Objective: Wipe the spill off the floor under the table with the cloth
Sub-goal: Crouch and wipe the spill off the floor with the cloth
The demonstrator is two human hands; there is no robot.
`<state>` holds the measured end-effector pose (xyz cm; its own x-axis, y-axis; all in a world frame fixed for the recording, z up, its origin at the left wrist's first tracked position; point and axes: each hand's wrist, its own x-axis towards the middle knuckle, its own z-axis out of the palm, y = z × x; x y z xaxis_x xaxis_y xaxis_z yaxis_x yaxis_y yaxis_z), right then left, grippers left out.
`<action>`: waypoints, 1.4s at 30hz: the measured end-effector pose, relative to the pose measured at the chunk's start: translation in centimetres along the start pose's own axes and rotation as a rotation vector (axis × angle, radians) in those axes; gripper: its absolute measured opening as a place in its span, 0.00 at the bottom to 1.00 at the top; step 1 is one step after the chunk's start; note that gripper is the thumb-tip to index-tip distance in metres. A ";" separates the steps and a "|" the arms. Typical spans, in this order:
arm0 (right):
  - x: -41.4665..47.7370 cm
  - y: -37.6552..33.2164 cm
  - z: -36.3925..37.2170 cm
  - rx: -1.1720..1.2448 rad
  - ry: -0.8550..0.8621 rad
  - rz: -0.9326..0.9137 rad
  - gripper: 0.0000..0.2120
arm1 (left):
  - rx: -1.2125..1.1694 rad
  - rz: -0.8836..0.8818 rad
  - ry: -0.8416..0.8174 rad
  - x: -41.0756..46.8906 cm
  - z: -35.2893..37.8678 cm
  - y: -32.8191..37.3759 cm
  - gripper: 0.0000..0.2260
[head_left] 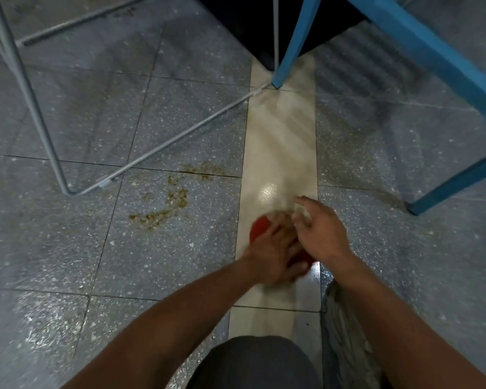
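Items we record on the floor, grey speckled tile with a cream tile strip running down the middle:

1. Cloth – red and bunched, lying on the cream strip at the lower centre. Most of it is covered by a hand, and red shows at its upper left and lower right edges.
2. Left hand – lies palm down on the cloth and presses it to the floor, with the fingers stretched out over it rather than curled. The hand is blurred.
3. Right hand – just beside the left hand and above the cloth's far edge. Its fingers are loosely apart and it holds nothing. We cannot tell whether it touches the floor.
4. Spill – brownish, grainy smears on the grey tile left of the cloth. They are apart from the cloth and reach up to a tile joint.
5. Grey metal frame – thin legs and floor rails, with one corner resting near the spill.
6. Blue legs – painted, standing to the right, one foot on the cream strip.
7. Knee – in dark fabric, at the bottom edge between the forearms.
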<state>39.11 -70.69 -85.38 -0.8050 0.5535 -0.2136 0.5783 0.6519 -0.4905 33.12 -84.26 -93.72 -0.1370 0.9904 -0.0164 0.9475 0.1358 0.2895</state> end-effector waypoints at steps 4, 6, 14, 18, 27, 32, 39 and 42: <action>-0.5 0.5 -0.5 -0.024 0.015 -0.013 0.20 | 0.088 0.162 0.028 -2.2 -1.2 -5.4 0.29; -1.0 0.7 -0.3 -0.029 0.001 0.013 0.20 | 0.084 -0.254 0.142 -0.6 -2.5 -9.0 0.30; -1.7 -1.6 1.5 -0.032 -0.022 -0.025 0.21 | 0.022 0.012 -0.028 0.8 -0.1 -2.9 0.27; -2.2 -2.3 2.6 -0.098 -0.019 -0.050 0.22 | -0.055 -0.316 0.040 0.6 -2.3 -6.9 0.32; -3.3 -5.0 7.2 -0.089 0.000 -0.086 0.30 | -0.992 -0.821 0.298 -2.6 -9.0 -6.9 0.15; -1.1 -6.0 10.4 -0.264 -0.149 0.018 0.32 | -0.690 -0.869 0.233 -10.2 -11.5 -9.5 0.12; 3.6 -6.6 11.1 -0.246 -0.238 0.002 0.33 | -0.646 -1.088 0.379 -17.4 -13.3 -9.6 0.16; 8.5 -8.1 10.0 -0.231 -0.273 -0.021 0.33 | -0.760 -1.137 0.475 -19.2 -12.5 -7.5 0.20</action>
<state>26.24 -76.40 -91.70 -0.8048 0.3997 -0.4388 0.5504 0.7792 -0.2999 25.05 -104.55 -83.63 -0.9213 0.2352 -0.3097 -0.0962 0.6338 0.7675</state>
